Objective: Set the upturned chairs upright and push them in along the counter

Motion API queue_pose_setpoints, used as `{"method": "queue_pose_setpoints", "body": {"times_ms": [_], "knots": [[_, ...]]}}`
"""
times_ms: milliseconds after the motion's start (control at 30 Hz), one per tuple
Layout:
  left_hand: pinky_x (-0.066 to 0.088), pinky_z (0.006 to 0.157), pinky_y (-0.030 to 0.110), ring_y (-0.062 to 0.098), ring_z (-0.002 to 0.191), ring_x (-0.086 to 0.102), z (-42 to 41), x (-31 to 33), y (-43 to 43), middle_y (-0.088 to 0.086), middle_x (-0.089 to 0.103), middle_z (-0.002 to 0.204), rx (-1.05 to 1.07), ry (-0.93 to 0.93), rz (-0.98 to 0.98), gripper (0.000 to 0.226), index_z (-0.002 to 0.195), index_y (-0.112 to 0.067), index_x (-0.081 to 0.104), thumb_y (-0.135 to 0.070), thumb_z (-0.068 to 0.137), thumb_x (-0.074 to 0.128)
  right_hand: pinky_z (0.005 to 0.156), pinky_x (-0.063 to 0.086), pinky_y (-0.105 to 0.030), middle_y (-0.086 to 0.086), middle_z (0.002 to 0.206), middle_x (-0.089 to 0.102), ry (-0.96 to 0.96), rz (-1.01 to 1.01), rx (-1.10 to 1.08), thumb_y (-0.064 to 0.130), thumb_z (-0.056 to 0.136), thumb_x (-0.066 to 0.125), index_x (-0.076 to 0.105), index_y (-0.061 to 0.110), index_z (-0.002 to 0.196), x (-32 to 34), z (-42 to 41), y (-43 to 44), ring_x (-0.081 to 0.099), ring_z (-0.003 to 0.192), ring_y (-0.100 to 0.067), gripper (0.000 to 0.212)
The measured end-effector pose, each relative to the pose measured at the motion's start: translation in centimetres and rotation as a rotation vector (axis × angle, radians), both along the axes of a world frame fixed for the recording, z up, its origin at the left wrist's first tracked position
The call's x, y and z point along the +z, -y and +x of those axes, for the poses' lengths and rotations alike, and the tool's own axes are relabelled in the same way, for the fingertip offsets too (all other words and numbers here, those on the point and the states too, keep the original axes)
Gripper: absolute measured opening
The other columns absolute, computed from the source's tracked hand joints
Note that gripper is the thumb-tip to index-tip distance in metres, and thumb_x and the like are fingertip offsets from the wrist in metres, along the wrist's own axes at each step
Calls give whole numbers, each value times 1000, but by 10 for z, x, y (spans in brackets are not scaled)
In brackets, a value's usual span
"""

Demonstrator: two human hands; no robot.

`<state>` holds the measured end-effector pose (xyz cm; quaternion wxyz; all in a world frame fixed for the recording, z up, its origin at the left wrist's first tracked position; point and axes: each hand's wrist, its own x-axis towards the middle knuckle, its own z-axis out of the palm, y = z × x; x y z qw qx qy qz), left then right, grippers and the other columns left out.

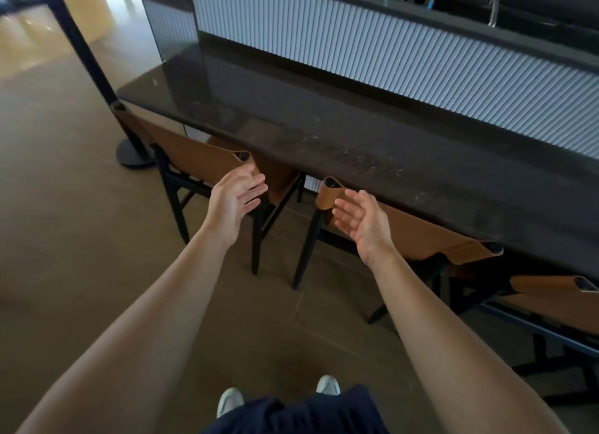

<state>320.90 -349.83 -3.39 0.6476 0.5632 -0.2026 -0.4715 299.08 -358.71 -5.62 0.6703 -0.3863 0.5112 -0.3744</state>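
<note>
Three chairs with tan leather backs and black legs stand upright, tucked under the dark counter [324,115]. The left chair [191,154] sits by the counter's left end, the middle chair [421,235] is in front of me, and the right chair [551,304] is cut off by the frame edge. My left hand [235,198] is open, fingers spread, just in front of the left chair's right back post. My right hand [359,219] is open, palm turned inward, just short of the middle chair's left back post. Neither hand holds anything.
A black stanchion post with a round base [134,154] stands on the floor left of the chairs. A ribbed white panel [389,54] rises behind the counter. Brown tiled floor [81,239] spreads to the left and under my feet.
</note>
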Motion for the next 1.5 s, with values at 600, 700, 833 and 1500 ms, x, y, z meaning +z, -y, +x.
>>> {"method": "queue_pose_setpoints", "body": {"times_ms": [600,700,833,1500], "knots": [[46,104,44,21,112,64,174,-11,-26,6,65,124,93,-128,72,46,130,-19,51,-50,99,39,98,51,-48,-15,125,63,309,290,32,42,102,40,49,11,139,6,205,-17,63,112,-35,49],[46,103,45,22,112,64,194,-14,-7,7,64,125,113,-143,111,49,133,-16,48,-51,99,40,98,51,-47,-13,123,65,287,321,46,43,101,40,51,12,136,-2,223,-1,64,111,-33,48],[46,102,47,23,111,63,225,-22,32,7,62,126,144,-175,200,53,137,-13,44,-49,98,46,94,53,-47,-16,126,63,256,401,68,42,100,45,51,8,134,-14,256,29,63,110,-35,49],[48,99,49,31,123,53,338,-62,154,15,45,143,190,-280,525,58,146,-12,33,-30,96,57,99,44,-46,-21,145,44,227,754,-248,30,101,42,31,2,146,-45,400,116,48,130,-37,54]]}}
